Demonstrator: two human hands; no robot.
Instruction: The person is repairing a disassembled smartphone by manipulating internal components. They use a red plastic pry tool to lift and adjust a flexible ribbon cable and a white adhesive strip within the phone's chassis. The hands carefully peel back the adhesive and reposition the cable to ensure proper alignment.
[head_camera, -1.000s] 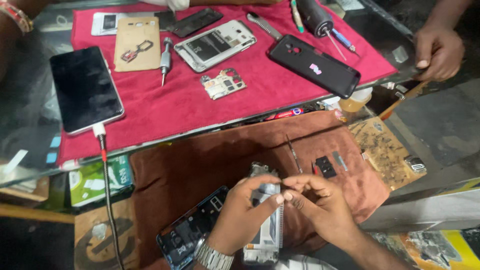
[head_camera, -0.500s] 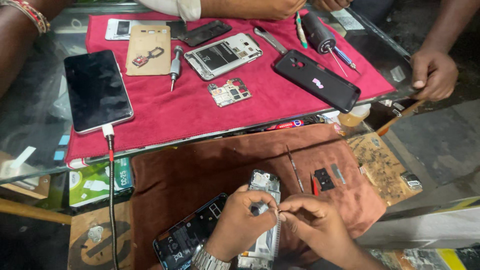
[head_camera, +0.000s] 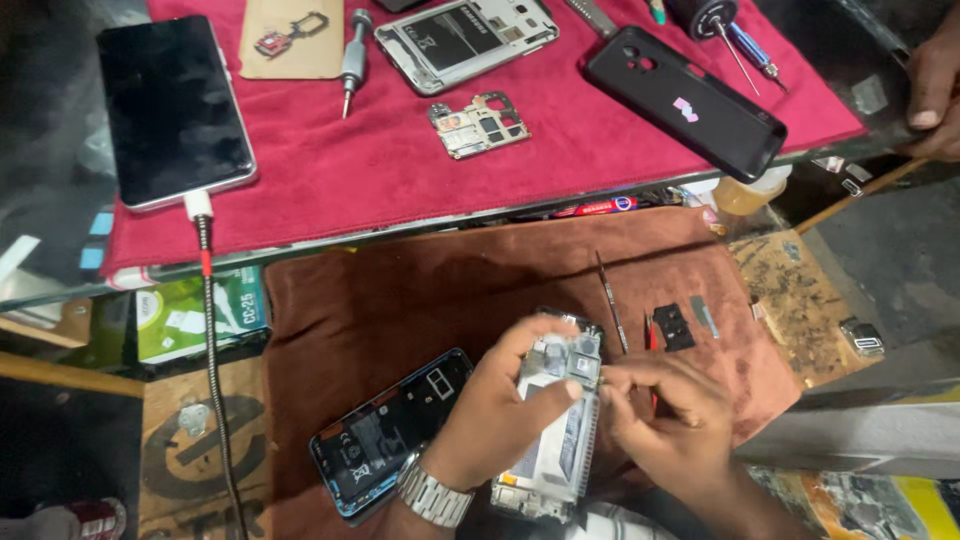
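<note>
Since half a second ago: view dropped closer and lower, hands now larger in frame, far edge of red cloth cut off; grip on the part much the same. Head view, only view available. Left hand wrapped around the white phone frame, thumb across its upper face, holding it tilted above the brown cloth. Right hand pinched narrow at the frame's upper right corner, fingertips closed on something too small to make out; thin red shaft beneath the hand, likely a tool, not certain. Opened blue phone body lying on brown cloth just beside the left wrist and metal watch. Tweezers, small black part and small metal strip lying loose near the right hand. On red cloth, well apart: dark phone with charging cable, screwdriver, bare circuit board, opened silver phone, black back cover. Another person's hand at the far right edge. Risks, as judged: frame held in air, so a slip of the left thumb could drop it on the blue body below; too much pull at the corner could tear a flex or bend a connector; tiny piece in the pinch could fall into cloth pile and vanish; right wrist sweep could scatter the loose parts off the table.
</note>
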